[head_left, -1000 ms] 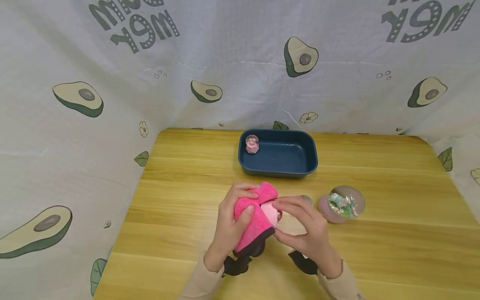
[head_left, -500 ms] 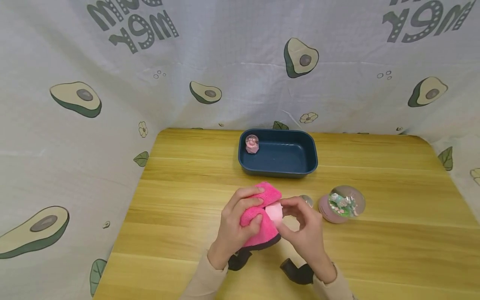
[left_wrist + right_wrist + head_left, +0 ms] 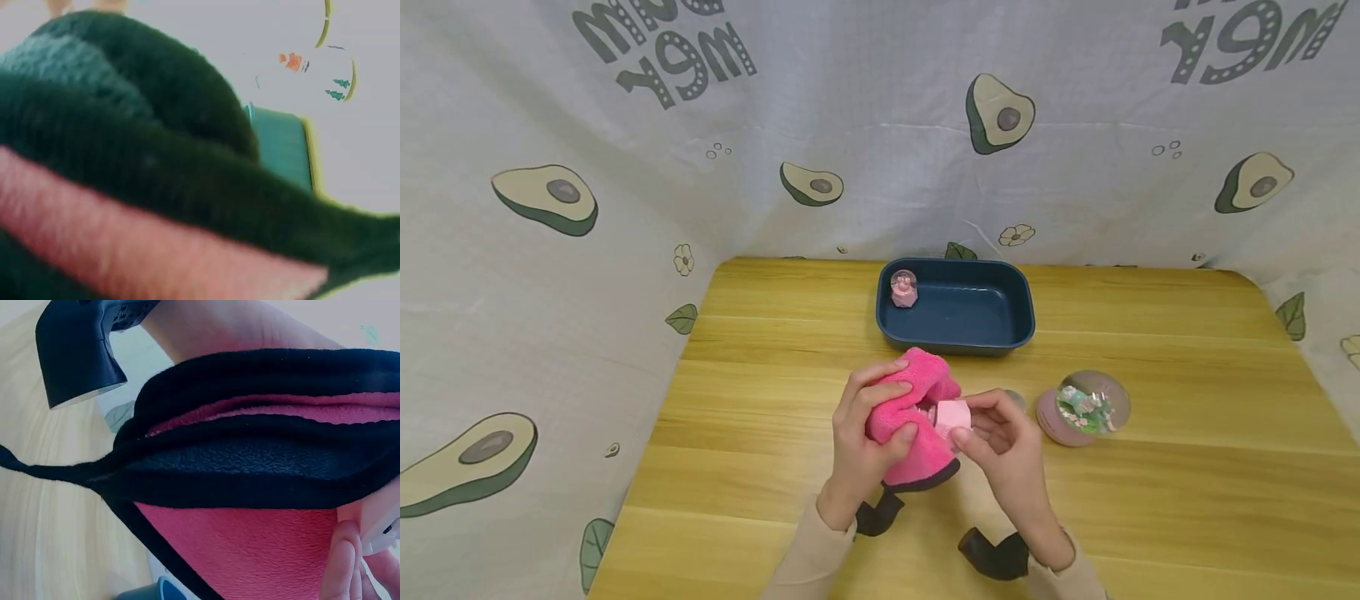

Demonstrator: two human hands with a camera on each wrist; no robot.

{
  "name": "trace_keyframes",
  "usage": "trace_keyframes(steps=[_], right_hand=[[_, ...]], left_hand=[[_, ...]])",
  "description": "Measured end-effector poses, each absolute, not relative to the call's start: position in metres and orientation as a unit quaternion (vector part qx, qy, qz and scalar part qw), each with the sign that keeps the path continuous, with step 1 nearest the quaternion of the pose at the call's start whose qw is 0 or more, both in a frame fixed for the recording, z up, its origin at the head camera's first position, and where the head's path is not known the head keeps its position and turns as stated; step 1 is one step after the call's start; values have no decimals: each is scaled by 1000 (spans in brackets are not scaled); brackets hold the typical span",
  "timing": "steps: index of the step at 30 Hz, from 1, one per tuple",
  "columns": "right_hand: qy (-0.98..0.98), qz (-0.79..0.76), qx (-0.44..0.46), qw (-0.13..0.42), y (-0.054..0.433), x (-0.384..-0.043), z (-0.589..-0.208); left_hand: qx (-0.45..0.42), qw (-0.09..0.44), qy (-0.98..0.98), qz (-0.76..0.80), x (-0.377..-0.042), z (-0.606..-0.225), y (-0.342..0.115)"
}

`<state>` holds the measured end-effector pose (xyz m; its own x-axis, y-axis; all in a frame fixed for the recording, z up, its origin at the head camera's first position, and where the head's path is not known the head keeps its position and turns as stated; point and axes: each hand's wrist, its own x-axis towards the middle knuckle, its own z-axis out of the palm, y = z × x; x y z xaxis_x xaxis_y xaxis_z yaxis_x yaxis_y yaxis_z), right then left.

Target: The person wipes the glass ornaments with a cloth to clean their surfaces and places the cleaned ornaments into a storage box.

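Note:
My left hand (image 3: 868, 433) grips a bright pink plush cloth (image 3: 917, 450) with black edging, bunched around a small pink object. The faceted pink base (image 3: 953, 418) sticks out of the cloth's right side, and my right hand (image 3: 1011, 458) pinches it between thumb and fingers. The object's other end is mostly hidden in the folds; it resembles the small snow globe (image 3: 904, 288) in the blue bin. In the right wrist view, fingertips (image 3: 342, 565) hold the pink base (image 3: 369, 515) beside the cloth (image 3: 250, 550). Blurred cloth (image 3: 156, 175) fills much of the left wrist view.
A dark blue bin (image 3: 958, 343) stands at the back of the wooden table (image 3: 760, 400). To the right sits a larger snow globe (image 3: 1086, 408) on a pink base. A small clear dome (image 3: 1017, 399) shows partly behind my right hand. A printed curtain (image 3: 880, 100) hangs behind.
The pink base has turned in my right fingers and now shows more of itself outside the cloth. The cloth has bunched up and shifted slightly toward the bin. The bin and larger snow globe stay put.

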<state>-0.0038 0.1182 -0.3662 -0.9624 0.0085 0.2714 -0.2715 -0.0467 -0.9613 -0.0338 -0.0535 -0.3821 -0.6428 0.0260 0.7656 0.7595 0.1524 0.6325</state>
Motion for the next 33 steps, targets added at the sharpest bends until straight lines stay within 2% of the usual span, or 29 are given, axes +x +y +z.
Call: trace_keyframes(steps=[8, 20, 33], right_hand=[[-631, 759, 115, 117, 125, -6, -370], [-539, 829, 123, 81, 124, -9, -367], [-588, 794, 131, 86, 127, -10, -362]], left_hand=[[-237, 291, -675, -635, -36, -385, -60], [-225, 266, -664, -662, -36, -385, -61], [-225, 240, -664, -672, -36, -384, -59]])
